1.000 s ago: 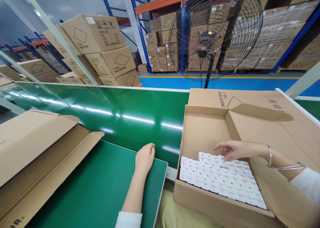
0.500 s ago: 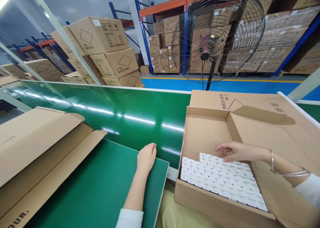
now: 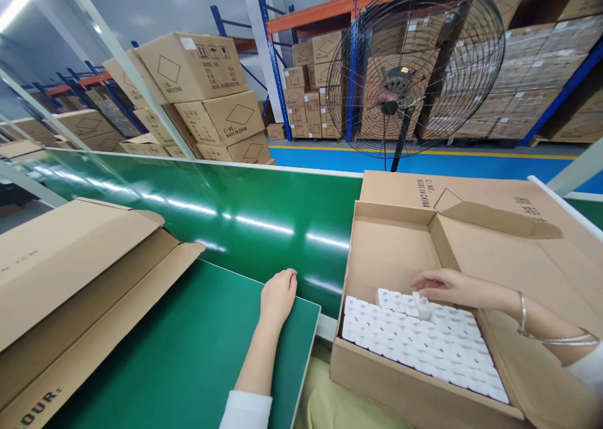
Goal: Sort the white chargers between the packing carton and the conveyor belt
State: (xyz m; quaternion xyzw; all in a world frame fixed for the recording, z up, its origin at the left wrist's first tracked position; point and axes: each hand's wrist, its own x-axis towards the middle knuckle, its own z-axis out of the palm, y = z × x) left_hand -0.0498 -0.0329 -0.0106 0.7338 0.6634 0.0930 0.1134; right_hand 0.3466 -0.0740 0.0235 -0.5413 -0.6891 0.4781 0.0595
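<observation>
My right hand (image 3: 436, 286) reaches over an open, shallow cardboard carton (image 3: 424, 385), its fingers closed on one small white block (image 3: 421, 306). This block stands tilted and raised out of the row around it. Many more small white blocks (image 3: 414, 347), each with a small grey mark on top, fill the near part of the carton in tight rows. Bare cardboard shows in the carton's far part. Away to the left, my left hand (image 3: 279, 291) rests at the edge of the green tabletop (image 3: 198, 353), fingers curled under with nothing visible in them.
Another open carton (image 3: 94, 278) lies at the left. A green conveyor belt (image 3: 264, 209) runs behind the tabletop. Across it are a large black stand fan (image 3: 391, 102), stacked printed cartons (image 3: 207, 71) and loaded blue-and-orange racks (image 3: 311, 17). The near carton's flaps (image 3: 518, 259) spread right.
My right hand has gone from hovering loosely over the blocks to gripping one, which now tilts up above its row. The left hand keeps its place; the view shifts slightly.
</observation>
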